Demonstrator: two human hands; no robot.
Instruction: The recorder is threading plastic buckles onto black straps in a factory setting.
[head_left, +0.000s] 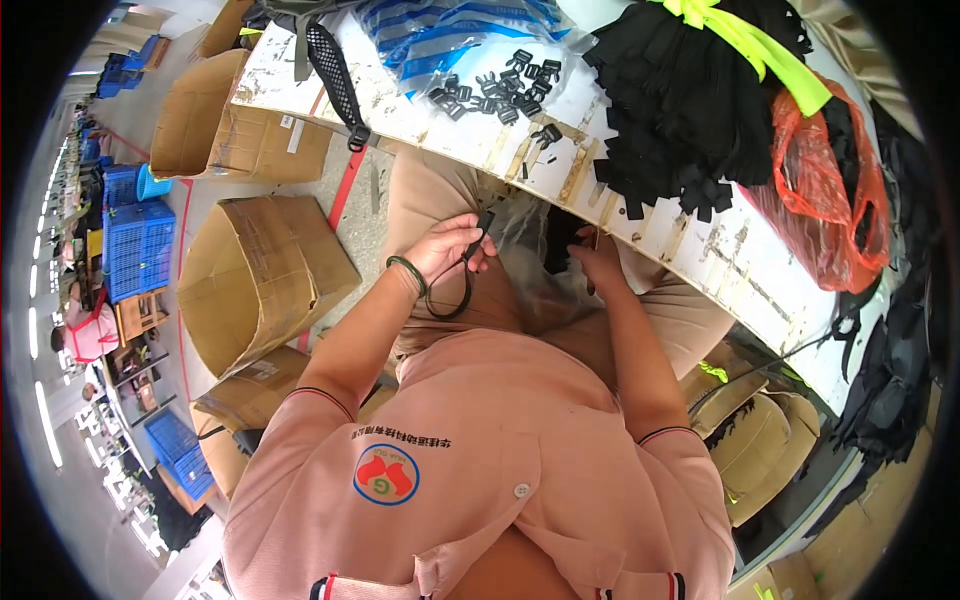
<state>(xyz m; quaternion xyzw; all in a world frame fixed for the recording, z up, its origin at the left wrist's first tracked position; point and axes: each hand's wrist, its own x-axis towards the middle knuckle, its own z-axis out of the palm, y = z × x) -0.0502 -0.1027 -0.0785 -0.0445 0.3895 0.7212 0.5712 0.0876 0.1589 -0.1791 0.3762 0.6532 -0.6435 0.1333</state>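
Note:
My left hand is above my left thigh, fingers closed round a black strap. The strap hangs in a loop below the palm, and a dark end sticks up past the fingertips; whether a buckle is on it I cannot tell. Beside the table's near edge, my right hand is low over my lap with its fingers bent. What those fingers grip, if anything, is lost against dark material. A clear plastic bag lies across my lap between the hands. Several black plastic buckles are piled on the white table.
A big bundle of black straps, tied with a neon-yellow band, covers the table's right part. A red plastic bag sits beside it. A blue-striped plastic bag lies behind the buckles. Open cardboard boxes stand at my left.

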